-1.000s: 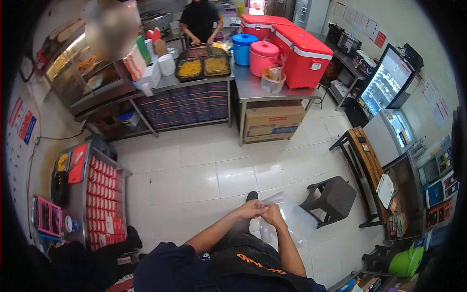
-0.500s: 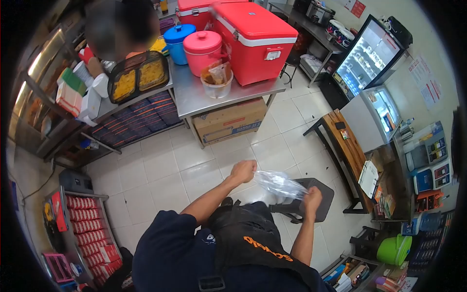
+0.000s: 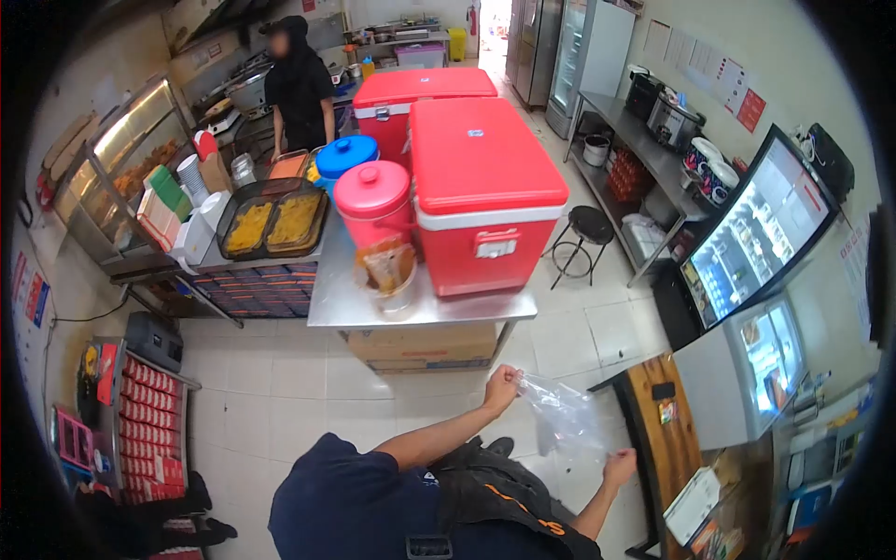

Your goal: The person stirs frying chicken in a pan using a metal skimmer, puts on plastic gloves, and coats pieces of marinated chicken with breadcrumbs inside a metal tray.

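The light is bright, the far doorway (image 3: 495, 33) glares white, and edges curve into black corners.

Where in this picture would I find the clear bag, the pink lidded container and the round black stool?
Clear bag (image 3: 565, 416), head view: middle of its plastic.
Pink lidded container (image 3: 372, 200), head view: its lid.
Round black stool (image 3: 591, 224), head view: its seat.

Two red coolers (image 3: 495, 224) with white bands stand on a steel table (image 3: 509, 307), a pink lidded bucket (image 3: 373, 207) and a blue one (image 3: 345, 157) beside them (a brown packet (image 3: 384, 265) pokes from the clear tub (image 3: 398, 301) near the front edge). A cardboard box (image 3: 425, 352) sits underneath. To the left, black trays (image 3: 266, 193) hold yellow food (image 3: 247, 230); beyond, a person in black (image 3: 299, 98) stands. At right are a round stool (image 3: 591, 225) and a lit display fridge (image 3: 763, 233).
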`<state>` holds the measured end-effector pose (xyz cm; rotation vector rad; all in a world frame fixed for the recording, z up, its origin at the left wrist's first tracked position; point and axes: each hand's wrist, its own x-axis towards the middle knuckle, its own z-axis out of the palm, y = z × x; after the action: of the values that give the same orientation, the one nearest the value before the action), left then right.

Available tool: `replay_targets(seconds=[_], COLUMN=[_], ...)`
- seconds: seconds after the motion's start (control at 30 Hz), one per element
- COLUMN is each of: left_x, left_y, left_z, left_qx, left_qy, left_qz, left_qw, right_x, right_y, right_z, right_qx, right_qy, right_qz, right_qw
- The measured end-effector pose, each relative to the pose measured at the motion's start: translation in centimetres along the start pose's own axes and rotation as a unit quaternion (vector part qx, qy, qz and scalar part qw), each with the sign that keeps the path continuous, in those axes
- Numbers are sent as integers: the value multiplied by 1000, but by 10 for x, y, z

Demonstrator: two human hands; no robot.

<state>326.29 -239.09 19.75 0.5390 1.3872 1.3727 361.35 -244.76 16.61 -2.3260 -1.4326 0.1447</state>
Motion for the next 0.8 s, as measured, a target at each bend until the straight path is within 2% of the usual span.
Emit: replay_targets(seconds=[0.07,0.13,0.17,0.2,0.23,0.27,0.3,0.37,0.4,0.47,0.5,0.53,0.6,0.63,0.7,0.73,0.8], left_x=[26,42,45,51,59,70,83,116,135,169,190,206,241,261,294,309,341], left_y=[1,5,17,25,23,18,11,4,5,39,42,52,81,88,94,96,106], left_z=[42,77,94,111,129,147,164,192,203,219,224,228,235,241,249,258,264], left_qx=[-12,-29,25,79,95,95,132,188,189,361,337,333,466,457,512,504,470], left_qy=[-7,-11,-98,-187,-218,-224,-231,-225,-225,-202,-191,-193,-188,-186,-146,-133,-22], left_qz=[-16,-37,-59,-80,-104,-104,-65,44,44,93,98,100,180,186,147,143,208], left_qw=[1000,999,993,976,966,964,962,955,955,906,917,917,846,850,833,842,857], right_x=[43,71,86,98,97,99,116,155,176,218,239,262,316,344,390,413,457], right_y=[-18,-56,-82,-110,-151,-177,-178,-185,-186,-200,-207,-208,-208,-211,-218,-227,-256], right_z=[-1,-1,0,0,-12,-24,-11,27,35,37,34,40,58,65,78,75,61], right_qx=[-55,-103,5,113,173,231,227,179,180,258,274,271,181,174,100,92,110], right_qy=[-239,-294,-296,-289,-209,-125,-121,-177,-177,-185,-259,-256,-287,-281,-186,-191,-95], right_qz=[8,-117,-248,-370,-382,-388,-385,-234,-233,-250,-221,-222,-204,-211,-135,-151,-153], right_qw=[969,943,922,876,883,883,886,939,939,915,900,901,918,920,968,965,977])
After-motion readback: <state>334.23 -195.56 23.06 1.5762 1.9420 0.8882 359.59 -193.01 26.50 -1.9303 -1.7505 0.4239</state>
